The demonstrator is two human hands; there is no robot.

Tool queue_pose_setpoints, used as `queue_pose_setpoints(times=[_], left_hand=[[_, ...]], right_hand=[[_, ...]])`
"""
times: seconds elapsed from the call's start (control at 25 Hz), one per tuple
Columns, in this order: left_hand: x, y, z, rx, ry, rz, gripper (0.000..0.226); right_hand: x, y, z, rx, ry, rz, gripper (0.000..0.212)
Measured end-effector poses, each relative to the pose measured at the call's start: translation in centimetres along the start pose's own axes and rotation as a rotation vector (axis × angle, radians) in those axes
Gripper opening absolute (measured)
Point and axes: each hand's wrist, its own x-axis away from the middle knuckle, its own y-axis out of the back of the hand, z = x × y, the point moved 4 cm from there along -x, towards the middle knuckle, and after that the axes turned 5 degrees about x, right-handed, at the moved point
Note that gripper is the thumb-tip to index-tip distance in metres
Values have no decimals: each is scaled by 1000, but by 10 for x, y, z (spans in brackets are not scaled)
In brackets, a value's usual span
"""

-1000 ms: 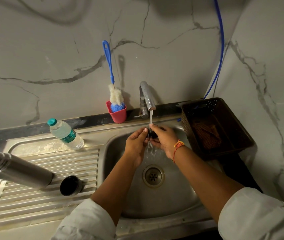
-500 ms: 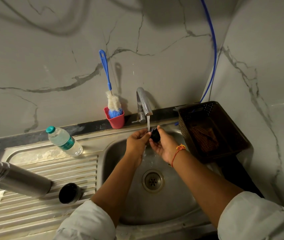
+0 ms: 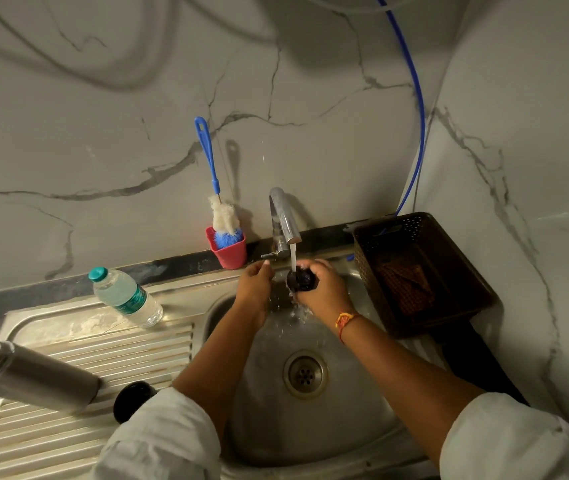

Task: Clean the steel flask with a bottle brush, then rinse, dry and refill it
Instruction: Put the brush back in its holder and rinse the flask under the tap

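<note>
Two hands outstretched, right hand (image 3: 324, 289) curled round black cap (image 3: 302, 280) under tap (image 3: 284, 220), left hand (image 3: 255, 282), grip unclear.

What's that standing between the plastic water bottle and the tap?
A red cup holding the bottle brush, bristle end down and handle up. The head view shows it.

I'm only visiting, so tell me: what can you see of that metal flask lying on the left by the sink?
The steel flask is a plain cylinder of brushed, matte-looking steel with a shinier ringed neck. It lies on its side on the ribbed drainboard, its uncapped mouth towards the left edge of view, partly cut off there. A round black cap sits near its base. Neither hand touches it: the right hand holds a small black stopper under the tap and the left hand is beside it.
</note>
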Motion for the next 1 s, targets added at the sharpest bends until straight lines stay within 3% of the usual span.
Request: queue_pose_setpoints(times=[0.12, 0.2, 0.36, 0.48, 0.68, 0.84, 1.0], left_hand=[[-16, -2, -9, -45, 13, 8, 38], [-24, -5, -15, -7, 32, 0, 42], [-32, -7, -16, 42, 135, -142, 17], [-37, -7, -16, 99, 171, -168, 11], [-34, -12, -22, 312, 107, -95, 17], [-30, -22, -25, 172, -54, 56, 36], [-28, -34, -33, -206, -175, 210, 37]], right_hand=[[-5, 3, 6, 2, 15, -1, 56], [-6, -1, 5, -86, -88, 52, 55], [3, -14, -5, -727, -567, 131, 46], [9, -12, -3, -928, -720, 150, 35], [10, -6, -3, -1026, -786, 125, 35], [12, -3, -1, -965, -755, 150, 32], [12, 0, -3, -794, -689, 118, 36]])
